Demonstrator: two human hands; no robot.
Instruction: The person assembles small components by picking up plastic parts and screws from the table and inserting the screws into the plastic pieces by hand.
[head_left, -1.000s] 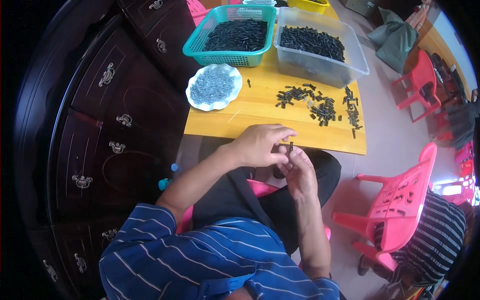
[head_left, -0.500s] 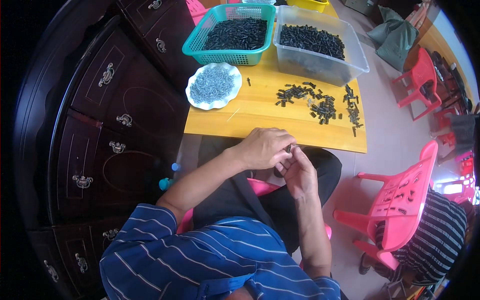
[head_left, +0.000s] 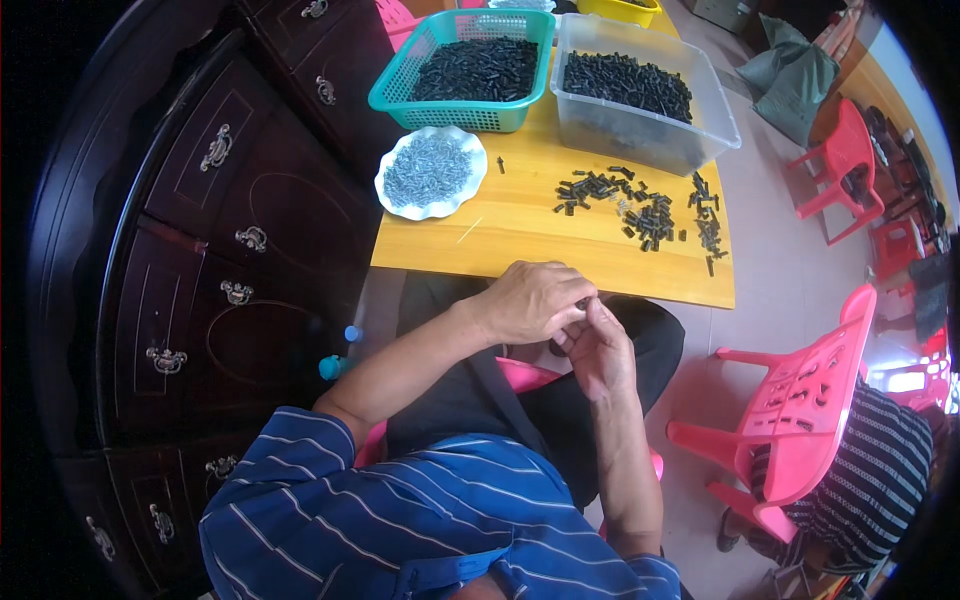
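Observation:
My left hand (head_left: pixel 535 302) and my right hand (head_left: pixel 603 348) meet just off the near edge of the yellow table, above my lap. Pinched between their fingertips is a small black piece (head_left: pixel 582 305), mostly covered by the fingers. Loose small black pieces (head_left: pixel 650 222) lie in heaps on the table, beyond my right hand. A white scalloped dish (head_left: pixel 432 210) of small, clear or silvery parts sits at the left, with a thin pale stick (head_left: pixel 469 230) near it. One black piece (head_left: pixel 501 164) lies apart beside the dish.
At the table's far side stand a green basket (head_left: pixel 462 118) and a translucent tub (head_left: pixel 640 145), both filled with black pieces. Dark wooden drawers (head_left: pixel 200 250) line the left. A pink chair (head_left: pixel 790 410) with a person in striped clothing (head_left: pixel 880 460) is at the right.
The fingers have shifted slightly around the small black piece, and the right thumb now sits closer over it. Otherwise the hands stay in place; the scene shifts slightly in view.

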